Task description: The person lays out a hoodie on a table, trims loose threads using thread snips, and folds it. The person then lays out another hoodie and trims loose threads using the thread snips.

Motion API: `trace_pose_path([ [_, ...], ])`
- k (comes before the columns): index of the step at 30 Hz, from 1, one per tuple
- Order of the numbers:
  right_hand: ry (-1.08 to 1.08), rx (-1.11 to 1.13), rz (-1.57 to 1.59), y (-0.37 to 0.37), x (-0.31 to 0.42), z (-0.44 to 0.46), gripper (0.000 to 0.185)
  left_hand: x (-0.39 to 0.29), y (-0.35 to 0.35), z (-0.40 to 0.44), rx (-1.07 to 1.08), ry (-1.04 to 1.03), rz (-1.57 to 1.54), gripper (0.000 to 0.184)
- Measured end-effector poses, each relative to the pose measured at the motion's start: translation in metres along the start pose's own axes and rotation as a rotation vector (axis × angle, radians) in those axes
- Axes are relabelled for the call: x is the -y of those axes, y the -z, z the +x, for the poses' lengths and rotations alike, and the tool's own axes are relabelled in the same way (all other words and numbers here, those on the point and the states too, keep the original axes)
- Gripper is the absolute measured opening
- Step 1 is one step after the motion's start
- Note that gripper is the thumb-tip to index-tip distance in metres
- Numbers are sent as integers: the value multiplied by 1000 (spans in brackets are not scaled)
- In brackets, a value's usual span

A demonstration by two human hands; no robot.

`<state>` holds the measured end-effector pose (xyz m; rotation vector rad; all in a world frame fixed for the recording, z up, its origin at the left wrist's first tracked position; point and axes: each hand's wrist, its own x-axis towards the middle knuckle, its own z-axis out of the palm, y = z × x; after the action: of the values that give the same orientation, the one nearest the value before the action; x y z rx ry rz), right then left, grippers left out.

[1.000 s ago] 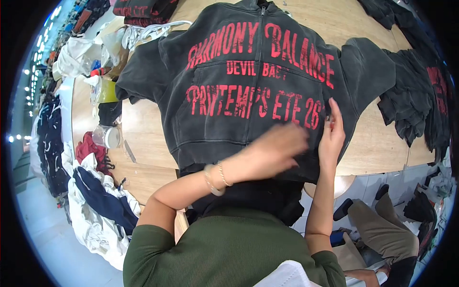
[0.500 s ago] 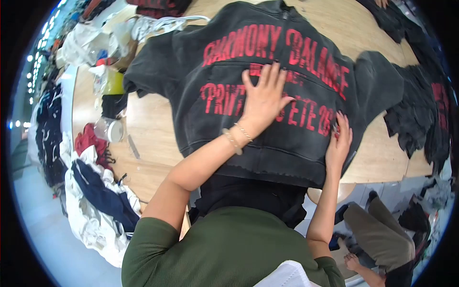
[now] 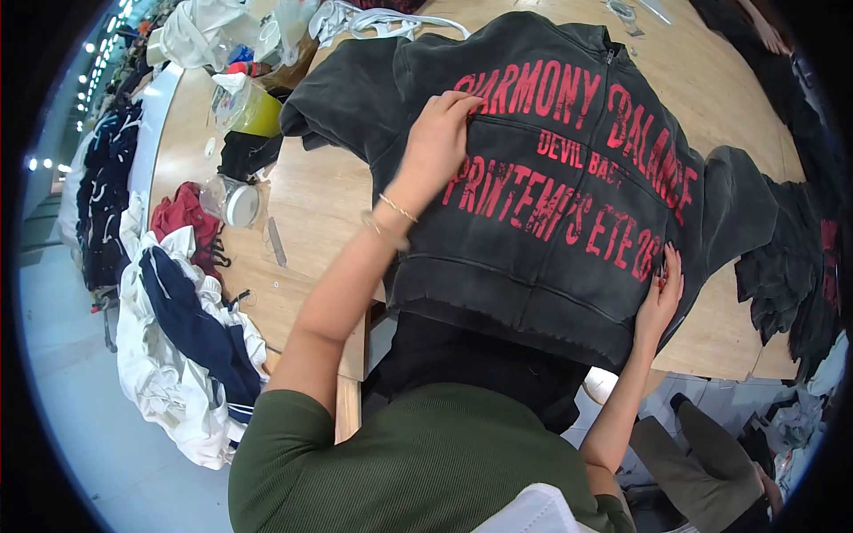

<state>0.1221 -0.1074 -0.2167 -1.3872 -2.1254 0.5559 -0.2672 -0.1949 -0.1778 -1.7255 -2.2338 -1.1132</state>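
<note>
A dark grey zip jacket (image 3: pixel 533 231) with red lettering lies spread on the wooden table (image 3: pixel 338 186), its hem toward me. My left hand (image 3: pixel 440 133) rests on its upper left part, beside the first letters, with the fingers bent together; whether they pinch cloth is hidden. Near the lower right edge, by the "26" print, my right hand (image 3: pixel 660 293) lies on the jacket. It has a small dark and red item (image 3: pixel 660 274) at its fingers, too small to make out.
Left on the table are a clear jar (image 3: pixel 242 206), a yellow-green container (image 3: pixel 258 113), red cloth (image 3: pixel 188 216) and a thin blade-like strip (image 3: pixel 277 242). White and navy garments (image 3: pixel 191 329) hang at the left. Dark garments (image 3: pixel 786 258) lie right. Another person's legs (image 3: pixel 702 462) show lower right.
My left hand has swept from the lower middle of the jacket up and left, to the first letters. My right hand stays by the right edge. The view has shifted, moving the jacket rightward.
</note>
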Motion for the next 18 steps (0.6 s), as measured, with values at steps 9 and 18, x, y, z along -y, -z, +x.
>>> trace_pose_path([
  [9,1,-8,-2,-1,-3,0,41,41,-20,-1,147,-237,-12,13],
  [18,-63,-10,167,0,-5,2,44,53,-12,-12,43,30,-304,23],
])
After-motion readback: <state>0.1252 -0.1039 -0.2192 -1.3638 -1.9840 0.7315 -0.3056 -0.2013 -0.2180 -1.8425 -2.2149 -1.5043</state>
